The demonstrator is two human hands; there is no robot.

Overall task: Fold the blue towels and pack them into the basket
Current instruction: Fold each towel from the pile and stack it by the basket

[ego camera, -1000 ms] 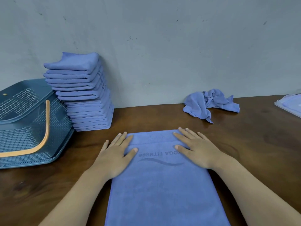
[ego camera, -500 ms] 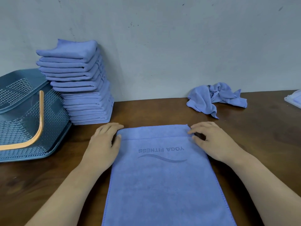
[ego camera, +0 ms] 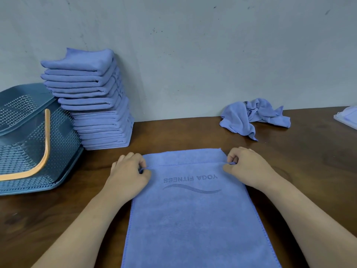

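Observation:
A blue towel (ego camera: 193,213) printed "YOGA FITNESS" lies lengthwise on the brown table in front of me, folded in layers. My left hand (ego camera: 128,171) pinches the upper layer's far left corner. My right hand (ego camera: 245,164) pinches the far right corner of the same layer. A tall stack of folded blue towels (ego camera: 96,101) leans against the wall at the left. The blue mesh basket (ego camera: 29,151) with an orange handle sits tilted at the far left, beside the stack.
A crumpled blue towel (ego camera: 253,116) lies near the wall at the right. A clear packet (ego camera: 347,117) with blue cloth pokes in at the right edge. The grey wall runs close behind the table (ego camera: 309,161).
Both hands went from lying flat on the towel to its far corners, and their fingers have curled to pinch the top layer's edge.

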